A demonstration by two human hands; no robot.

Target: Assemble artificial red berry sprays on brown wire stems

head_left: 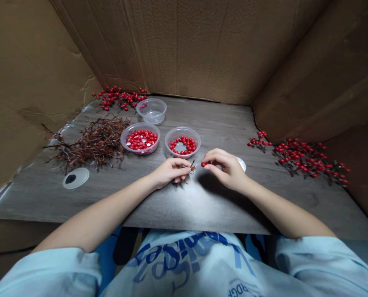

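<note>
Near the middle of the table, my left hand (173,171) pinches a small brown twig (192,166) whose thin tips stick out past the fingers. A short way to its right, my right hand (225,167) holds a red berry (204,164) between thumb and fingertips, apart from the twig. Just beyond my left hand stands a clear tub of red berries (183,145), with part of its bottom showing. Left of that, another clear tub (140,139) holds red berries mixed with white bits. A white round object (241,164) lies partly hidden behind my right hand.
A heap of bare brown twigs (93,142) lies on the left, beside a translucent disc with a dark spot (76,178). Berried twigs (120,98) lie at the back left, near an empty clear tub (152,111). More berried twigs (307,156) lie right. Cardboard walls (199,49) enclose the table.
</note>
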